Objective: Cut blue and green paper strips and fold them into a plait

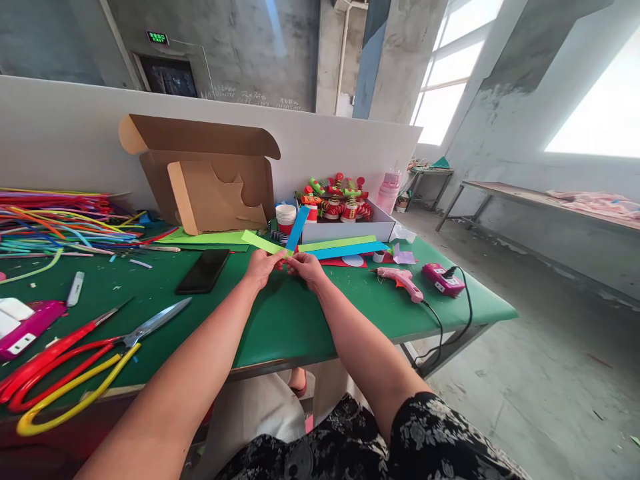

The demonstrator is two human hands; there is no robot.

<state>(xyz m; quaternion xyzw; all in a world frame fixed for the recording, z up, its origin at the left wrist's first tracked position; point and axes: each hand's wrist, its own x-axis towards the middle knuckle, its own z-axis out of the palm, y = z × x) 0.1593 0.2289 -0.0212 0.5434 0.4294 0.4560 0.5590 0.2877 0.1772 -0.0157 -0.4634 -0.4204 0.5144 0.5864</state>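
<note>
My left hand (263, 265) and my right hand (306, 267) meet over the front middle of the green table, both with fingers pinched. Between their fingertips they hold paper strips that cross there. A light green paper strip (261, 242) sticks out to the left, and a blue paper strip (298, 230) points up and away. To the right of the fingers stretch another length of green strip (340, 244) and of blue strip (347, 251); whether these join the held ones I cannot tell. The fingertips partly hide the crossing.
A black phone (203, 271) and scissors (125, 341) lie left, near bundled pipe cleaners (65, 223). Behind stand a cardboard box (220, 193), paper cups (285, 215) and a white box (345, 232) of red-green paper figures. Right are a pink glue gun (401, 280) and a corded power socket (443, 280).
</note>
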